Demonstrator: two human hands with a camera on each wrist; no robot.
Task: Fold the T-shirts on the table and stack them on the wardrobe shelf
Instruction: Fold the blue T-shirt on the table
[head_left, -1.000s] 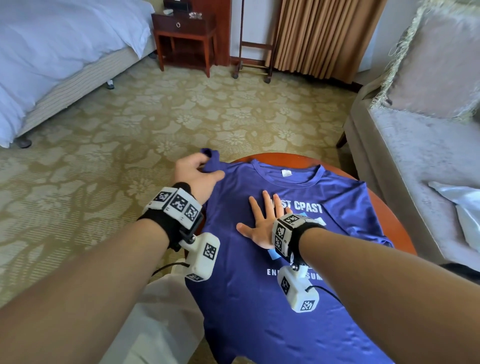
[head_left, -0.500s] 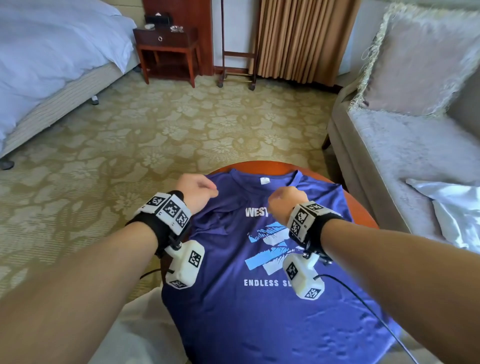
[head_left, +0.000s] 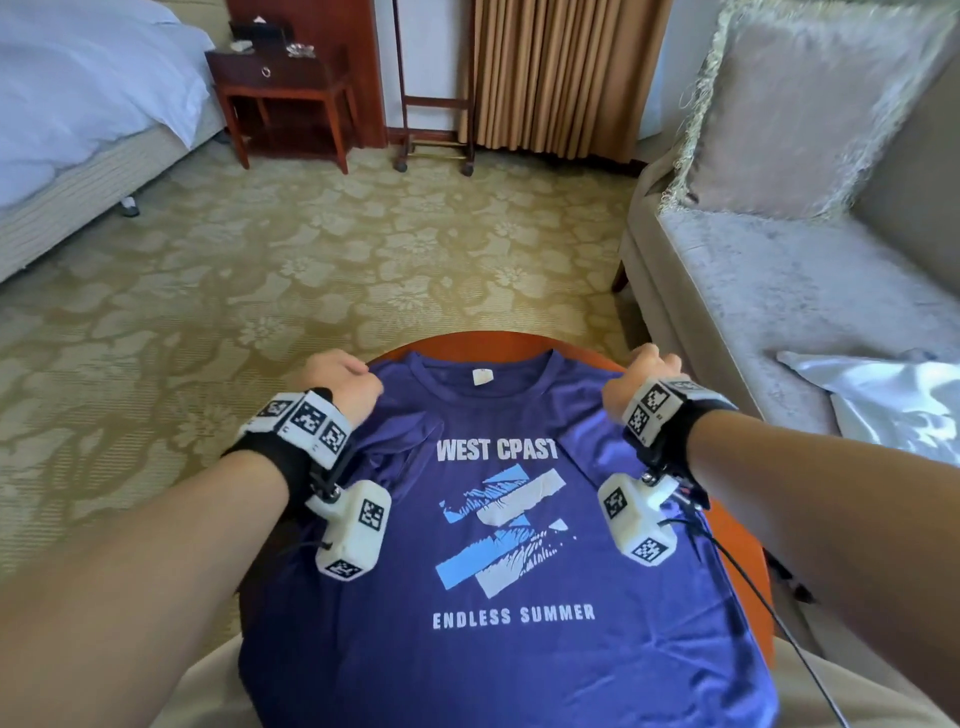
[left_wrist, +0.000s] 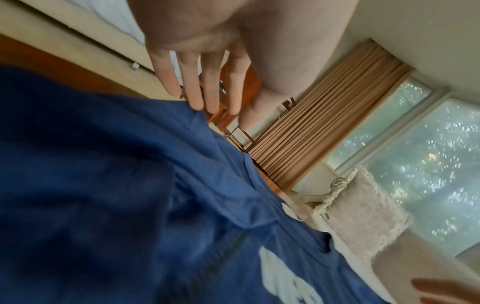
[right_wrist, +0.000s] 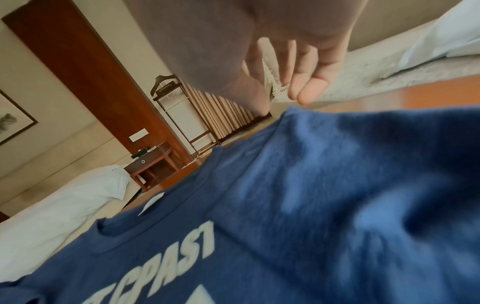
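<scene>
Shirt: blue T-shirt (head_left: 498, 571) lies face up on the round wooden counter (head_left: 483, 345), collar at the far edge, hem hanging off the near edge toward the person.
Handling (est.): thin knit, light, v. soft, no stiffness. Will sag and bunch if lifted by one point; prob. slides easily on the polished wood.
Where to hold: the 2 shoulder corners, by the sleeve seams, so the body stays spread. Sleeve on the left is rumpled, needs smoothing before a fold.
L grip: left hand (head_left: 340, 382) at the far-left shoulder. Wrist view shows fingers (left_wrist: 193, 90) nearly straight, tips touching the cloth edge; a proper pinch isn't seen, so reads as released, just touching.
R grip: right hand (head_left: 641, 382) at the far-right shoulder. Fingers (right_wrist: 309, 90) loosely curled just above the cloth edge, nothing clearly caught between them; reads as released.
Print: "WEST CPAST" in white across the chest, light-blue and white slanted bars graphic below, then "ENDLESS SUMMER".
Neck label: small white tag (head_left: 482, 375) inside the collar, text too small to read.
Other cloth: white garment (head_left: 893, 405) on the sofa (head_left: 779, 291), right, well apart.
Stage (est.): still laying out, no fold made.
</scene>
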